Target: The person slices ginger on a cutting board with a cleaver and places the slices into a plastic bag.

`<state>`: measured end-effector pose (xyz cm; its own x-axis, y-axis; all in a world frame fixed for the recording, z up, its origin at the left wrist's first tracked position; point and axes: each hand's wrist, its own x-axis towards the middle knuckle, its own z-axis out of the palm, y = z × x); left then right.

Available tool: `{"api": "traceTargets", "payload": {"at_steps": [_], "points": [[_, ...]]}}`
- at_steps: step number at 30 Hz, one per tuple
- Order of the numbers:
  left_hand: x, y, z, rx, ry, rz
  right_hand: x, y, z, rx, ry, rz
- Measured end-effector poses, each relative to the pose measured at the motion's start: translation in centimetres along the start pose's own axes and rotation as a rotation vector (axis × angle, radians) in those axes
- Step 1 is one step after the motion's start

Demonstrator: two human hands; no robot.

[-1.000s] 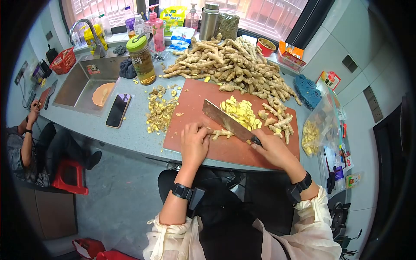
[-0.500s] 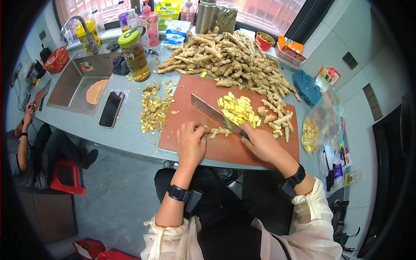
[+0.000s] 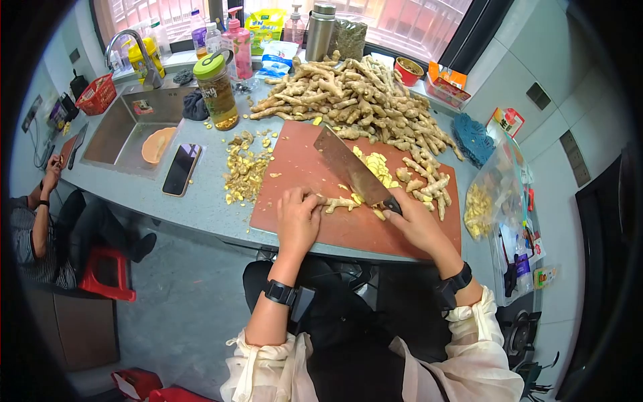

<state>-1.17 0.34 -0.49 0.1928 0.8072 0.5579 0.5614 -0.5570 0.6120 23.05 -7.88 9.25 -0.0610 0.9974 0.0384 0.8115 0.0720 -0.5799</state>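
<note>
My right hand (image 3: 414, 221) is closed round the black handle of a cleaver (image 3: 355, 171), whose broad blade slants up and left over the board, its flat face toward me. Under the curled fingers of my left hand (image 3: 299, 218) lies a piece of ginger root (image 3: 340, 204), held down on the brown cutting board (image 3: 295, 161). Yellow ginger slices (image 3: 378, 166) sit behind the blade, partly hidden by it. Small ginger knobs (image 3: 432, 184) rest at the board's right side. A large heap of whole ginger (image 3: 355, 97) covers the counter behind the board.
Ginger scraps (image 3: 244, 167) lie left of the board, near a phone (image 3: 181, 170) and a green-lidded jar (image 3: 218, 94). Farther left is a sink (image 3: 110, 144). A clear bag of slices (image 3: 479, 208) stands at right. Another person (image 3: 50, 221) sits at far left.
The cleaver has risen and turned, so its broad face shows and covers more of the slices. My left hand stays on the ginger. The view has shifted slightly.
</note>
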Motion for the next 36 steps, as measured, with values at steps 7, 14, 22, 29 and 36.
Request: {"api": "traceTargets", "payload": {"at_steps": [7, 14, 22, 29, 36], "points": [[0.0, -0.1, 0.0, 0.008, -0.004, -0.011, -0.7, -1.3, -0.9, -0.127, -0.118, 0.008], [0.1, 0.0, 0.0, 0.015, 0.000, -0.004, -0.8, -1.2, -0.7, -0.225, -0.165, 0.029], [0.1, 0.0, 0.0, 0.031, -0.025, -0.021, -0.2, -2.2, -1.0, -0.319, -0.185, 0.006], [0.2, 0.0, -0.1, 0.012, -0.006, 0.004, -0.4, -1.9, -1.6, -0.249, -0.175, -0.019], [0.2, 0.0, 0.0, 0.019, 0.010, 0.020, -0.9, -1.5, -2.0, -0.230, -0.184, 0.015]]}}
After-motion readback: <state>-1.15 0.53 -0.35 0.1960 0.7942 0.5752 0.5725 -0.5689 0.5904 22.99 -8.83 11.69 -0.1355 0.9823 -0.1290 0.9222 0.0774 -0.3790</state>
